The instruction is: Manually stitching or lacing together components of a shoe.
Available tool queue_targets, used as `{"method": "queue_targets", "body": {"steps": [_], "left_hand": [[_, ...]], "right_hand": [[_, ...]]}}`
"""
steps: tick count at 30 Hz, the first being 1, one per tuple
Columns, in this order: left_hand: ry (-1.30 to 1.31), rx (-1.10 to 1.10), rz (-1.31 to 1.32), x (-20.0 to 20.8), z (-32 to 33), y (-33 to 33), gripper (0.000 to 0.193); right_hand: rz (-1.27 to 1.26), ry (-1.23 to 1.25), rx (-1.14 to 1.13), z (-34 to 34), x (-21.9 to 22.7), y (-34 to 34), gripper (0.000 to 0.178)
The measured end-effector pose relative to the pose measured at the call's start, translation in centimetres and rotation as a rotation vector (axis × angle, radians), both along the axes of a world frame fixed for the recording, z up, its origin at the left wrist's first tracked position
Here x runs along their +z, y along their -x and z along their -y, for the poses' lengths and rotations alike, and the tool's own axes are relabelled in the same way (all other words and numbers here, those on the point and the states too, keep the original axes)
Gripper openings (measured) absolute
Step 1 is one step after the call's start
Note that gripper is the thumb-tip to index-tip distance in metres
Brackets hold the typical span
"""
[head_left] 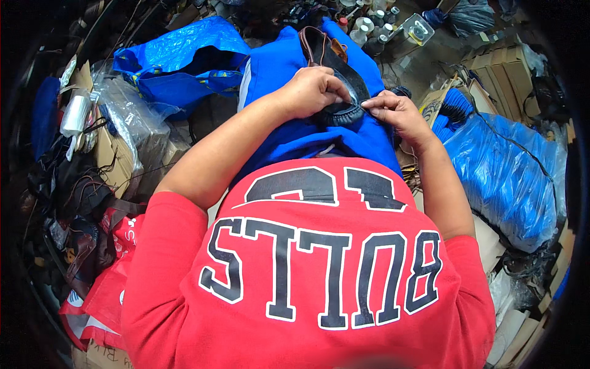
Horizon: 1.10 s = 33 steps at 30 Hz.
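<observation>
A dark leather moccasin shoe point(344, 115) rests on my lap over blue shorts point(270, 130), its rounded toe with a gathered, pleated seam pointing toward me. Brown leather edging and a lace show at its far end. My left hand point(314, 91) is closed over the left side of the toe, fingertips pinched at the seam; anything tiny between them cannot be made out. On the right of the toe, my right hand point(398, 115) pinches thumb and forefinger together right by the pleated edge. What that pinch holds is too small to name.
A blue bag point(184, 55) lies open at the far left. Plastic-wrapped blue ribbed pieces point(501, 172) lie to the right, near stacked cardboard point(501, 74). Small bottles point(369, 27) stand at the back. A white spool point(75, 114) and red bags point(107, 301) are on the left.
</observation>
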<state>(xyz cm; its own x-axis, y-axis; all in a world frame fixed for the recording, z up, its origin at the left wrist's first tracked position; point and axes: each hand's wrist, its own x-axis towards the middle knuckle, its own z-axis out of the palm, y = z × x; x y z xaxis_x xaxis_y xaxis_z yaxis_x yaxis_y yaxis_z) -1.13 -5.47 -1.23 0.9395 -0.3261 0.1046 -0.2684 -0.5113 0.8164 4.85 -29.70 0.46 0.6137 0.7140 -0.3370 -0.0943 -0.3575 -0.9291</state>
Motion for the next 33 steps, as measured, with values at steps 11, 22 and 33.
{"method": "queue_targets", "body": {"steps": [11,22,33], "left_hand": [[-0.346,-0.148,0.335,2.8,0.3,-0.6,0.012],[-0.187,0.013,0.240,0.8,0.0,2.6,0.013],[-0.313,0.050,0.425,1.4,-0.2,2.0,0.014]], "right_hand": [[0.135,0.101,0.073,-1.2,1.6,0.6,0.018],[0.472,0.024,-0.089,-0.4,1.2,3.3,0.019],[0.245,0.080,0.037,-0.4,1.6,1.7,0.020]]}}
